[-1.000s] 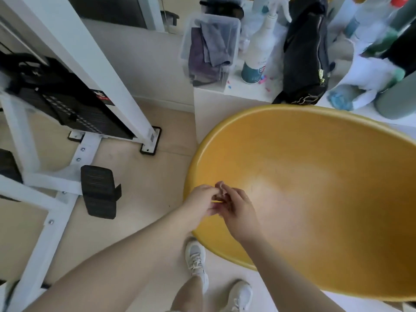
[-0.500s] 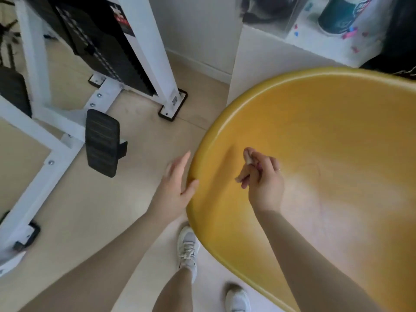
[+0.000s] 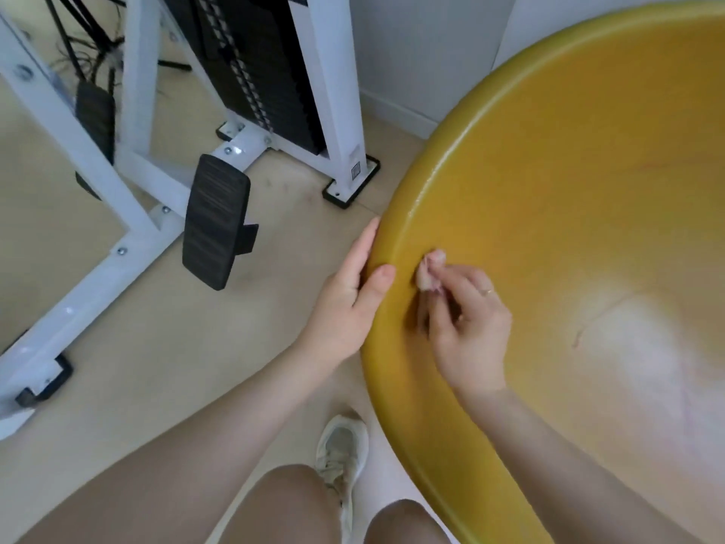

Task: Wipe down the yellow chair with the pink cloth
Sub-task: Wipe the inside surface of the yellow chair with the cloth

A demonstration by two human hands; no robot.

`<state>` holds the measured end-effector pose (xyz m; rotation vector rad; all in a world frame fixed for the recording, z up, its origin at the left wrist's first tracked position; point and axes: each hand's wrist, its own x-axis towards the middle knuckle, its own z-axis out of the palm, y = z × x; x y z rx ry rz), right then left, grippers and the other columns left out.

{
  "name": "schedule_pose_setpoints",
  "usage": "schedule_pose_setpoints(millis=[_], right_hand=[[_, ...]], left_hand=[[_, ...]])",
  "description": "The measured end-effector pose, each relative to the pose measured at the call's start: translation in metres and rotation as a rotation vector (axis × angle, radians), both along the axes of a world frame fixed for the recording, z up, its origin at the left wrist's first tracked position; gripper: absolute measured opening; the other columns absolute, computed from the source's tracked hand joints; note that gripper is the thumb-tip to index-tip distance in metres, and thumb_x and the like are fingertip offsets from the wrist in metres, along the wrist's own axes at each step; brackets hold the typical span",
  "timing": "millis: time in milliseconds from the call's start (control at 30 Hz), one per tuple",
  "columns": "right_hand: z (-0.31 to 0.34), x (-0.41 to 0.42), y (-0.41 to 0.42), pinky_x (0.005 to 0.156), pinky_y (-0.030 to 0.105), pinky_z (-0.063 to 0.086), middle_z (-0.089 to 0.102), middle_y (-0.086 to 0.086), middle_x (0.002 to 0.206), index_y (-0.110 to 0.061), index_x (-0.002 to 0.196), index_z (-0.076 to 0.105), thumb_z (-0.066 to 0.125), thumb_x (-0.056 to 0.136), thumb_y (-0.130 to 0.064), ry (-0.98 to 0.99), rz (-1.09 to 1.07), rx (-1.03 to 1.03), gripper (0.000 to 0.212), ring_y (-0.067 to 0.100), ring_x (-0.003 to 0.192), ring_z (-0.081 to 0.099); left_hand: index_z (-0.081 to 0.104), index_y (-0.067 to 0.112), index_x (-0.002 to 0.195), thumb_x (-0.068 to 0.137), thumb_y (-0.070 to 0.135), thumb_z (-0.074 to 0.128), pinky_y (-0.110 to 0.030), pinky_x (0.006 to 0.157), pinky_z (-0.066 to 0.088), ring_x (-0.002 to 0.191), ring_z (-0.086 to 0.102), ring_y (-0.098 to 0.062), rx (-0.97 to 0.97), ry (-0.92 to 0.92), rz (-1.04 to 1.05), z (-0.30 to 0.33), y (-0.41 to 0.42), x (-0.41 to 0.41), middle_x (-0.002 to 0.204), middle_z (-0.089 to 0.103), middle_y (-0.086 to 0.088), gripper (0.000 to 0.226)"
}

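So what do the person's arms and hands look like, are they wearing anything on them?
Both arms are bare, with no sleeves in view and no gloves. The right hand wears a thin ring on one of its fingers. The left hand shows no ring, watch or band.

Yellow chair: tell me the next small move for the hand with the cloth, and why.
Probably press the small pink cloth flat against the inner wall of the yellow chair and start a short stroke along the rim. The right hand pinches the cloth bunched right at that wall, and the left hand holds the rim, thumb over the edge, bracing the shell.
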<state>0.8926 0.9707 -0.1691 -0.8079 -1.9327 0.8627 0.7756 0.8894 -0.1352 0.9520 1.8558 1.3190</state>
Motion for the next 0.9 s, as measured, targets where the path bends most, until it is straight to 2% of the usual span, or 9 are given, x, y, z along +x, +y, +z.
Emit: schedule_pose_setpoints(millis=[100, 200, 300, 367, 467, 567, 700, 800, 900], right_hand=[[-0.019, 0.038, -0.054, 0.080, 0.012, 0.043, 0.058, -0.006, 0.102, -0.017, 0.106, 0.064, 0.045, 0.084, -0.011, -0.048, 0.231, -0.014, 0.029, 0.010, 0.090, 0.058], [-0.037, 0.055, -0.064, 0.081, 0.014, 0.043, 0.053, -0.007, 0.106, -0.022, 0.112, 0.057, 0.044, 0.085, -0.010, -0.071, 0.297, 0.042, 0.032, 0.010, 0.092, 0.056], [-0.044, 0.053, -0.052, 0.078, 0.018, 0.043, 0.051, -0.006, 0.104, -0.022, 0.113, 0.056, 0.046, 0.085, -0.008, -0.072, 0.312, 0.225, 0.032, 0.016, 0.085, 0.055], [-0.047, 0.043, -0.034, 0.069, 0.026, 0.046, 0.052, -0.005, 0.103, -0.024, 0.109, 0.057, 0.049, 0.084, -0.007, -0.080, 0.270, 0.362, 0.031, 0.022, 0.076, 0.056], [-0.044, 0.023, 0.006, 0.054, 0.029, 0.045, 0.063, 0.002, 0.096, -0.019, 0.100, 0.069, 0.048, 0.083, -0.008, -0.121, 0.099, 0.445, 0.030, 0.023, 0.070, 0.051], [-0.037, 0.009, 0.042, 0.057, 0.028, 0.045, 0.069, 0.010, 0.091, -0.012, 0.095, 0.074, 0.047, 0.078, -0.003, -0.152, -0.094, 0.316, 0.033, 0.032, 0.069, 0.055], [-0.027, 0.003, 0.051, 0.064, 0.030, 0.039, 0.069, 0.010, 0.092, -0.013, 0.098, 0.073, 0.049, 0.076, 0.002, -0.180, -0.230, 0.087, 0.036, 0.035, 0.072, 0.054], [-0.035, 0.028, 0.001, 0.064, 0.035, 0.042, 0.065, 0.007, 0.080, -0.012, 0.087, 0.068, 0.049, 0.076, 0.001, -0.213, 0.027, 0.253, 0.025, 0.031, 0.067, 0.054], [-0.052, 0.068, -0.053, 0.074, 0.020, 0.038, 0.067, 0.010, 0.095, -0.007, 0.100, 0.070, 0.043, 0.082, -0.008, -0.204, 0.208, 0.211, 0.032, 0.019, 0.081, 0.050]], left_hand=[[0.021, 0.032, 0.145, 0.088, 0.051, 0.040, -0.021, 0.101, 0.041, 0.117, 0.046, 0.009, 0.031, 0.053, -0.021, 0.001, 0.000, 0.000, 0.128, 0.043, 0.030, 0.063], [0.023, 0.026, 0.146, 0.087, 0.054, 0.040, -0.034, 0.106, 0.039, 0.126, 0.044, -0.005, 0.099, 0.080, -0.011, -0.002, 0.001, 0.002, 0.142, 0.041, 0.009, 0.068], [0.028, 0.031, 0.139, 0.090, 0.041, 0.045, -0.032, 0.103, 0.042, 0.121, 0.048, -0.003, 0.164, 0.083, 0.044, -0.008, 0.000, 0.008, 0.134, 0.045, 0.013, 0.053], [0.029, 0.038, 0.131, 0.090, 0.031, 0.048, -0.027, 0.099, 0.043, 0.116, 0.048, 0.004, 0.195, 0.099, 0.077, -0.011, -0.002, 0.012, 0.128, 0.045, 0.022, 0.046], [0.030, 0.035, 0.134, 0.090, 0.029, 0.051, -0.031, 0.099, 0.045, 0.120, 0.049, -0.005, 0.194, 0.152, 0.126, -0.014, -0.005, 0.017, 0.135, 0.046, 0.009, 0.049], [0.024, 0.031, 0.141, 0.093, 0.023, 0.053, -0.030, 0.102, 0.043, 0.123, 0.045, -0.006, 0.151, 0.243, 0.156, -0.011, -0.009, 0.028, 0.143, 0.039, 0.003, 0.056], [0.004, 0.045, 0.137, 0.091, 0.024, 0.056, -0.019, 0.098, 0.034, 0.122, 0.035, 0.000, 0.029, 0.390, 0.092, -0.011, -0.024, 0.043, 0.149, 0.027, 0.005, 0.073], [-0.002, 0.042, 0.136, 0.090, 0.021, 0.057, -0.013, 0.093, 0.029, 0.124, 0.036, -0.009, -0.027, 0.488, 0.138, -0.021, -0.033, 0.057, 0.146, 0.030, -0.004, 0.078], [-0.004, 0.038, 0.137, 0.090, 0.015, 0.057, -0.005, 0.088, 0.024, 0.116, 0.033, -0.001, -0.020, 0.494, 0.220, -0.028, -0.031, 0.068, 0.144, 0.033, -0.007, 0.080]])
